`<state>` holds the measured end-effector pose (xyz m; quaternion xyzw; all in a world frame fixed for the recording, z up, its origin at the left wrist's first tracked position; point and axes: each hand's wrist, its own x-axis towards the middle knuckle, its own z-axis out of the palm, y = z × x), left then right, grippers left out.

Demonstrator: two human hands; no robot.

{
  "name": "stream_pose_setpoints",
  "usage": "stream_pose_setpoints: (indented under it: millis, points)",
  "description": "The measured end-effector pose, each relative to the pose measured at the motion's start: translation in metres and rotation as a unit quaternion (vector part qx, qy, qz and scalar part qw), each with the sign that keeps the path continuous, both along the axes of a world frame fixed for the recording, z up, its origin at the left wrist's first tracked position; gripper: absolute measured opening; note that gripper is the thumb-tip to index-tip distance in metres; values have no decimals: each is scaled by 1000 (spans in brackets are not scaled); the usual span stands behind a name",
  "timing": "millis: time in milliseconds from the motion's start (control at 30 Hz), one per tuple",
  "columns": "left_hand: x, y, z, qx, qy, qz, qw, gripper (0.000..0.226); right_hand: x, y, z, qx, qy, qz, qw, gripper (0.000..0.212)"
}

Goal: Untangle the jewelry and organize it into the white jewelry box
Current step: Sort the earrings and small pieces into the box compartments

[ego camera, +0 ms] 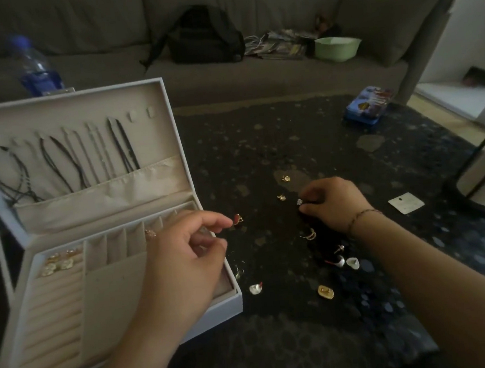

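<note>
The white jewelry box stands open on the left of a dark speckled table. Several necklaces hang in its lid, and gold earrings lie in its back-left compartment. My left hand hovers over the box's right edge and pinches a small red and gold earring at its fingertips. To the right, my right hand pinches a small sparkly earring just above the table. Several loose earrings lie scattered on the table between and below my hands.
A blue tin sits at the table's far right, a white card near its right edge. A water bottle stands behind the box. A grey sofa behind holds a black backpack, papers and a green bowl.
</note>
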<state>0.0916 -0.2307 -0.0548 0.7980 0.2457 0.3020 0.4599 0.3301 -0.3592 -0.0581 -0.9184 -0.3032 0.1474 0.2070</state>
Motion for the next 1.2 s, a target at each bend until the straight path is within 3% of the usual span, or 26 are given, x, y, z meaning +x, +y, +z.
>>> stream_pose_setpoints:
  millis: [233,400,600,700,900,1067,1200]
  points:
    - [0,2,1,-6,-5,-2,1000,41,0,10,-2,-8,7,1,1000,8]
    - [1,2,2,-6,-4,2,1000,40,2,15,1,58,22,-21,998,4]
    - [-1,10,8,-166,-43,27,985,33,6,18,15,114,52,-54,991,9]
    - [-2,13,9,-196,-57,33,978,32,5,9,23,154,42,-62,985,11]
    - [2,4,6,-93,-28,20,995,31,8,-23,35,223,44,-92,969,9]
    - [1,-6,8,58,11,-8,998,22,6,-47,35,179,23,-71,981,11]
    - [2,-7,6,83,17,-9,996,23,3,-59,37,80,27,-16,996,21]
